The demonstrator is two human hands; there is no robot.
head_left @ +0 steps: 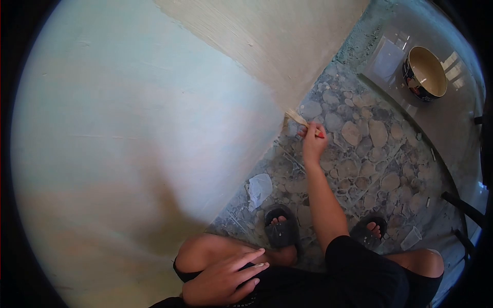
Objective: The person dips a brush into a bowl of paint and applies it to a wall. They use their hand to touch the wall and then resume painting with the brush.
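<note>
My right hand (315,143) is closed round the handle of a paintbrush (298,119). Its pale bristles touch the bottom edge of the wall (205,102), close to the stone floor. A beige painted area (257,41) with visible brush strokes covers the upper part of the wall, and the rest is pale bluish-white. My left hand (226,277) rests over my bent knee, fingers stretched out and apart, holding nothing. The red-tipped end of the brush handle shows beside my right fist.
A patterned bowl (425,74) stands on the smooth tiled floor (380,72) at upper right. White crumpled plastic (260,191) lies by the wall near my slippered foot (281,228). A clear plastic cup (411,237) lies at right, near dark legs (462,209), perhaps of furniture.
</note>
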